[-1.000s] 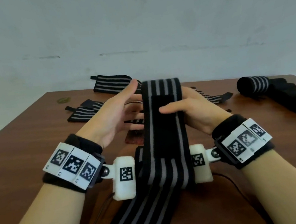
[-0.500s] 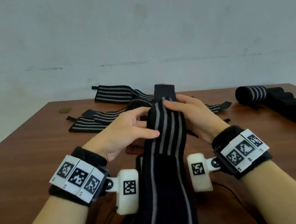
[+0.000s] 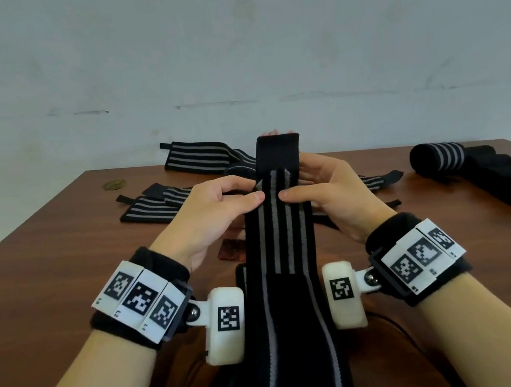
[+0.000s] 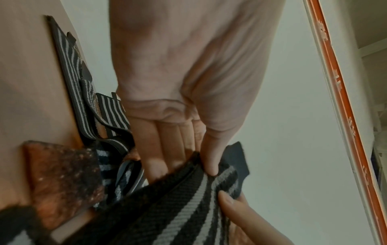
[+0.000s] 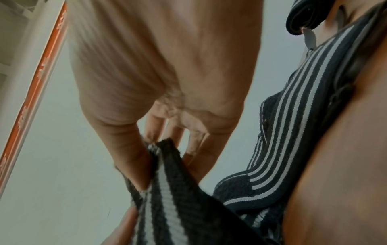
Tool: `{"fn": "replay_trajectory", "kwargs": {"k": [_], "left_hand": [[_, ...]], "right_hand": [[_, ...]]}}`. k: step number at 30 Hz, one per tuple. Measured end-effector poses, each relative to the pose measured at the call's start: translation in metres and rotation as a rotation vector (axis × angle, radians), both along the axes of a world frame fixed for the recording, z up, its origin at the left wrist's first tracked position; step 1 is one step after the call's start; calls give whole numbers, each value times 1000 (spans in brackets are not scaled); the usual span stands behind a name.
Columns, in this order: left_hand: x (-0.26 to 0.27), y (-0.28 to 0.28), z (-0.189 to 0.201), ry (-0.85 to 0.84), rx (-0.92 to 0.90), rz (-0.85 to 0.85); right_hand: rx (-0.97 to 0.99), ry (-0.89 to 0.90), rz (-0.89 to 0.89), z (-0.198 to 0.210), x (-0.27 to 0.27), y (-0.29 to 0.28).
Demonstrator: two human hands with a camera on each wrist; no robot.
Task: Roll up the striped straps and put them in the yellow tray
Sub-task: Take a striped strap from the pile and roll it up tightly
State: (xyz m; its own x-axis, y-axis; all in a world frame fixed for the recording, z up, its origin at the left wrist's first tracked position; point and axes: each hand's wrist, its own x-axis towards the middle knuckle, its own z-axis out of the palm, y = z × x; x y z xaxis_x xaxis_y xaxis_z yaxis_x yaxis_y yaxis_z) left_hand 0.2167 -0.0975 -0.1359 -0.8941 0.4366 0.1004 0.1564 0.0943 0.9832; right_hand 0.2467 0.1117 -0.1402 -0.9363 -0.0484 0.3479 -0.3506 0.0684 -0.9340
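Black elastic strap with grey stripes [image 3: 282, 239], pinched near its 12 o'clock end by left hand [image 3: 210, 213] and right hand [image 3: 330, 192] (thumbs on top). Could skew if one pinch slips.

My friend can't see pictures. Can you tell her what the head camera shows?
Two hands, left hand and right hand, pinch a long black strap with grey stripes near its top end, holding it up over a brown table. More striped straps lie flat behind, and a rolled one sits at right.
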Motion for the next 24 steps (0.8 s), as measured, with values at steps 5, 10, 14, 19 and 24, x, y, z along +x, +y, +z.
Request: {"fn": "replay_trajectory", "kwargs": {"k": [5, 10, 14, 19, 24], "left_hand": [[2, 2, -2, -71, -76, -92], [3, 7, 1, -274, 128, -207], [4, 7, -1, -228, 100, -142], [2, 6, -4, -152, 123, -91], [0, 6, -5, -82, 116, -18]], "right_hand": [[-3, 144, -94, -3, -4, 1], [172, 275, -48, -3, -4, 3], [173, 186, 32, 1, -3, 0], [35, 43, 128, 3, -2, 3], [-14, -97, 63, 5, -4, 10]]}}
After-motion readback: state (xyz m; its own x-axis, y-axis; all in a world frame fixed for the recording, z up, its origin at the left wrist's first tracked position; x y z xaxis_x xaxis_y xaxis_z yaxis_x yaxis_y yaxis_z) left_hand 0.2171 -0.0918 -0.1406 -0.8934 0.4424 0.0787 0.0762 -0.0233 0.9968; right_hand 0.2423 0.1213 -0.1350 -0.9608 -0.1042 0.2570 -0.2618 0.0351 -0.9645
